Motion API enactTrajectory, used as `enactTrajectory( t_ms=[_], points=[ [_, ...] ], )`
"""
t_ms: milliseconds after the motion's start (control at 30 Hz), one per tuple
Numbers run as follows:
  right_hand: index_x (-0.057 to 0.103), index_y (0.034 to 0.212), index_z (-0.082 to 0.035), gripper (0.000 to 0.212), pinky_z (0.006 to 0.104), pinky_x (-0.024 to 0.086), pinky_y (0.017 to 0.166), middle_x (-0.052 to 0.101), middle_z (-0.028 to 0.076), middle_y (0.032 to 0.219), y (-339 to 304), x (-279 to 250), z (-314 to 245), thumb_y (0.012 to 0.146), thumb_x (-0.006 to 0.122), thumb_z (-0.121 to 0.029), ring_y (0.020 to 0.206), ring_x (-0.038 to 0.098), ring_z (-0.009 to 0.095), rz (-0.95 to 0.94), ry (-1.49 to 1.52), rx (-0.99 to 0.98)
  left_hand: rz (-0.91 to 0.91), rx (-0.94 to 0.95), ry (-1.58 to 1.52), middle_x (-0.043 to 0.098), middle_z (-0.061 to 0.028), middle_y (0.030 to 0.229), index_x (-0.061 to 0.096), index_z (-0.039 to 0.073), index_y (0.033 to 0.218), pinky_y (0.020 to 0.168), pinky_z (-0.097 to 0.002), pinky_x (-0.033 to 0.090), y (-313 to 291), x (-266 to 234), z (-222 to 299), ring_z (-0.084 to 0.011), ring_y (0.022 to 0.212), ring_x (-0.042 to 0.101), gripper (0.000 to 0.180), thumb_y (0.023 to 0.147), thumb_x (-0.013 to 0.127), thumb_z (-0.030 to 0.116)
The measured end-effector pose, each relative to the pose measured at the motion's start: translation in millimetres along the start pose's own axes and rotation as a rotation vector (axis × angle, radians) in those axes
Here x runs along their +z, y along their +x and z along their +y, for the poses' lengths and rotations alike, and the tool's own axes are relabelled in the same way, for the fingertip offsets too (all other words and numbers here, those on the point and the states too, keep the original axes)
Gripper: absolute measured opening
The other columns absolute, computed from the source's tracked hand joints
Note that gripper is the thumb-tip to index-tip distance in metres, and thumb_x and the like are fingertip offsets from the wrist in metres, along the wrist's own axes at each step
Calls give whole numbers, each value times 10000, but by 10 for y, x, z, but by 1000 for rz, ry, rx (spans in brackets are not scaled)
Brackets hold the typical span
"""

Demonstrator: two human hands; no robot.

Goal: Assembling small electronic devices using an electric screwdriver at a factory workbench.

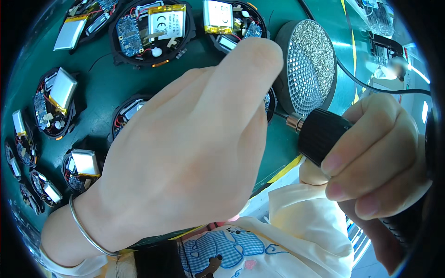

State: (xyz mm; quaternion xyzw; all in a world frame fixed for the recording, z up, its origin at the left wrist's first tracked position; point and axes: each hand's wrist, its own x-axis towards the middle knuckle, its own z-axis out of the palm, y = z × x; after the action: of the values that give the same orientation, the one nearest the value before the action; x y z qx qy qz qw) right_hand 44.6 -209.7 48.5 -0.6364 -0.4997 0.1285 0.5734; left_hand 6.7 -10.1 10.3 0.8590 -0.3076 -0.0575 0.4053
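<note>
My left hand point(185, 139) spreads its back across the middle of the view, fingers bent down and mostly hidden. Its fingertips, and whatever they grip, are out of sight. Beside its bent finger shows the edge of a round electronic unit point(270, 104), mostly covered by the hand. In my right hand point(378, 160) is a black electric screwdriver point(324, 134), gripped round its ribbed collar. The thin bit points left and reaches that edge; its tip's contact is hidden. Just above the screwdriver stands a round grey screw tray point(284, 76), holding many small screws over a perforated plate.
Several round black units with circuit boards, wires and silver batteries lie on the green mat point(92, 92), such as one unit point(153, 32) at the top and another unit point(55, 102) at the left. A black cable point(366, 85) runs behind the tray. Yellow tape point(285, 170) marks the table edge.
</note>
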Motion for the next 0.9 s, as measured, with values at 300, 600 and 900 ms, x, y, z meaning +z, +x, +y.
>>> enactTrajectory(
  t_ms=[300, 600, 900],
  points=[
    [561, 694, -111, 572, 211, 403, 496, 530, 26, 571, -99, -74, 99, 619, 709, -658, 502, 519, 123, 343, 220, 45, 139, 109, 33, 504, -216, 1144, 572, -65, 945, 859, -390, 459, -112, 120, -100, -344, 1045, 537, 392, 588, 729, -22],
    [521, 644, -110, 539, 203, 432, 462, 525, 8, 544, -53, -316, 179, 684, 626, -637, 471, 545, 113, 701, 233, -120, 105, 101, 94, 523, -197, 1160, 580, -48, 955, 892, -391, 437, -65, 132, -88, -335, 1077, 517, 400, 586, 730, -18],
    [518, 639, -111, 514, 201, 443, 450, 520, 1, 532, 16, -239, 179, 695, 620, -612, 454, 547, 110, 671, 345, -103, 75, 87, 110, 525, -192, 1172, 582, -43, 963, 910, -397, 421, -174, 47, -81, -334, 1094, 508, 381, 609, 718, -4]
  ],
)
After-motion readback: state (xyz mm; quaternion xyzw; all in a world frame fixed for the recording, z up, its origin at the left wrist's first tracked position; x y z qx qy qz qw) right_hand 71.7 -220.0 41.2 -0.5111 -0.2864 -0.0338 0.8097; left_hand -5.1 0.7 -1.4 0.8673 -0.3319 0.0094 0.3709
